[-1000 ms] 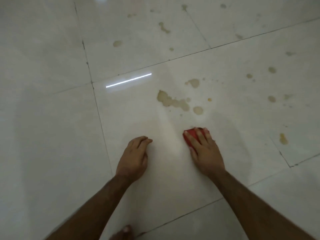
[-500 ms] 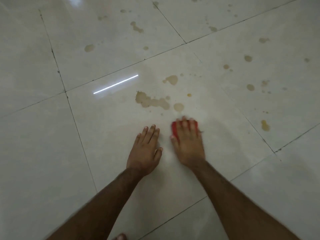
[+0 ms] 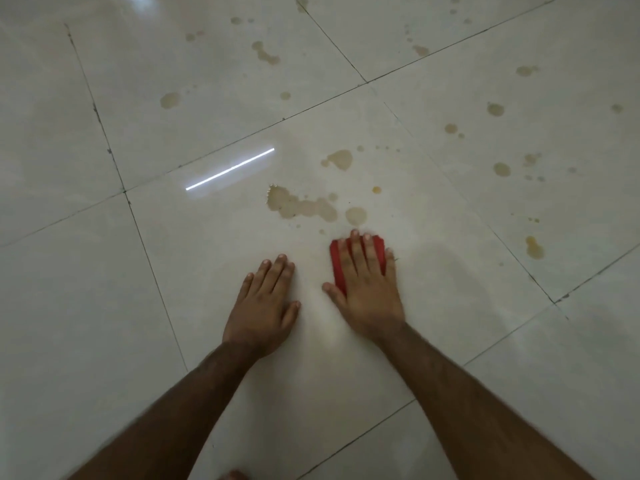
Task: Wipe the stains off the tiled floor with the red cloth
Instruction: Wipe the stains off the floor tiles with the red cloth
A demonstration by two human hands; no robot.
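My right hand point(image 3: 367, 289) lies flat on a folded red cloth point(image 3: 336, 258) and presses it onto the glossy pale tiled floor point(image 3: 104, 306). Only the cloth's left and far edges show around my fingers. Just beyond the cloth lie a small round brown stain point(image 3: 356, 215) and a long brown stain point(image 3: 299, 206). Farther off sits another blotch point(image 3: 341, 159). My left hand point(image 3: 265, 303) rests palm down on the tile, fingers spread, a short gap left of the right hand, holding nothing.
Several more brown spots dot the tiles to the right point(image 3: 534, 247) and at the back point(image 3: 265, 53). Dark grout lines point(image 3: 152, 265) cross the floor. A bright strip of reflected light point(image 3: 230, 169) lies left of the stains. A toe point(image 3: 232, 475) shows at the bottom edge.
My left hand has gone from curled to flat with fingers spread. My right hand with the cloth has turned straighter and slid closer to the nearest stains. The view has shifted.
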